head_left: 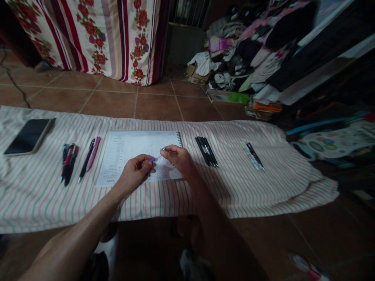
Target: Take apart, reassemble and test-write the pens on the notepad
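Over a spiral-bound notepad with printed sheets [115,156], both hands meet on a thin pen [152,159] that shows a purple part and a pale, clear-looking length. My left hand [137,168] is closed round its purple end. The pale end is pinched between the fingertips of my right hand [177,156]. Whether the pen is whole or in parts, I cannot tell. Right of the notepad lies a group of black pens [206,151]. To its left are a black pen [87,160] and a pinkish-purple pen [93,154], side by side.
Several dark and red pens [69,164] lie farther left, near a dark-screened phone [29,136]. Two patterned pens [253,156] rest on the right of the striped cloth [164,201]. Beyond are tiled floor [152,103], a floral curtain [99,39] and heaped clothes [225,45].
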The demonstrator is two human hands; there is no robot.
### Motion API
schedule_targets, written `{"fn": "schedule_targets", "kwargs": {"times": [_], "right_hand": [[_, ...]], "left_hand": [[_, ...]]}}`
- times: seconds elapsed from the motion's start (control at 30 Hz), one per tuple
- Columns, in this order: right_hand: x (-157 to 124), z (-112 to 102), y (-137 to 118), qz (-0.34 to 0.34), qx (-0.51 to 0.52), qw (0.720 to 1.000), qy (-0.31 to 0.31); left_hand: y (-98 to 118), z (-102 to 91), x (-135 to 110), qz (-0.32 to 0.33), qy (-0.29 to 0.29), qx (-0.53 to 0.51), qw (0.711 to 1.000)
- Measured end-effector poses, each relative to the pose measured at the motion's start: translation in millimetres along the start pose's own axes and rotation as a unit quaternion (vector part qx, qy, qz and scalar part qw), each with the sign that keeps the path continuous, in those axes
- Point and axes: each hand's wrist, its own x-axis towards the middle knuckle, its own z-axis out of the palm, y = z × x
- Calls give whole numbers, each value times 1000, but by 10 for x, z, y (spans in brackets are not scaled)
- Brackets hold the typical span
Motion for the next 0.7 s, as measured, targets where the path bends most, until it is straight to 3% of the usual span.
{"fn": "schedule_targets", "kwargs": {"times": [0.23, 0.37, 0.53, 0.7], "right_hand": [[17, -58, 30, -28, -32, 999, -2], [56, -179, 84, -51, -85, 994, 56], [28, -309, 78, -63, -228, 963, 132], [-8, -284, 33, -64, -339, 930, 128]], "left_hand": [[59, 15, -22, -12, 6, -2, 1000], [66, 3, -19, -15, 17, -11, 1000], [51, -6, 4, -18, 23, -14, 999], [64, 0, 2, -20, 22, -21, 999]]}}
